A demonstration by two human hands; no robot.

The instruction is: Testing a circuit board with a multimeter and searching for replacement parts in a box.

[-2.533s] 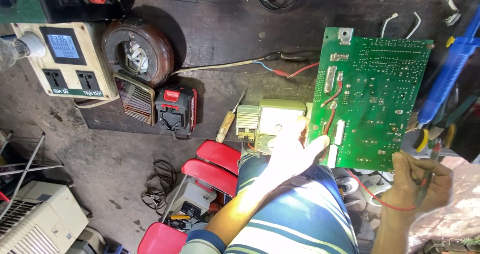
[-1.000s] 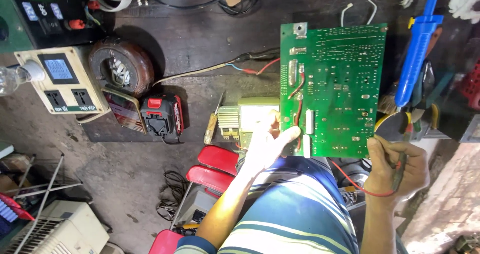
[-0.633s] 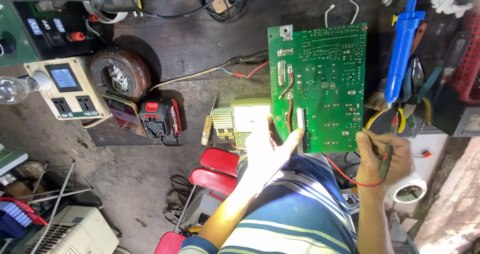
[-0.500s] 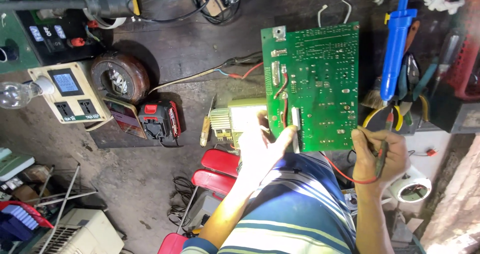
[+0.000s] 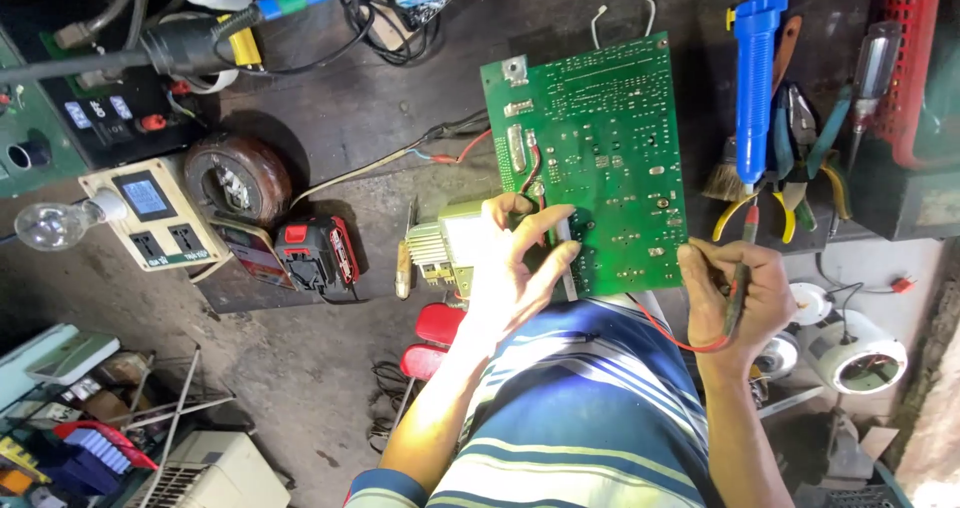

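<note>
Two bare hands work at a flat green circuit board, rectangular and speckled with silvery solder points, lying solder side up on a dark, grimy bench. The left hand has its fingers spread and loosely curled, its fingertips pressing on the board's lower left edge, not closed around anything. The right hand is wrapped around a slim red-tipped probe with a thin red wire looping from it; the probe sits just beside the board's lower right corner. Left of the board lies a ribbed metal heat sink. Right of it rests a blue plastic desoldering pump, with a bristly brush and pliers.
</note>
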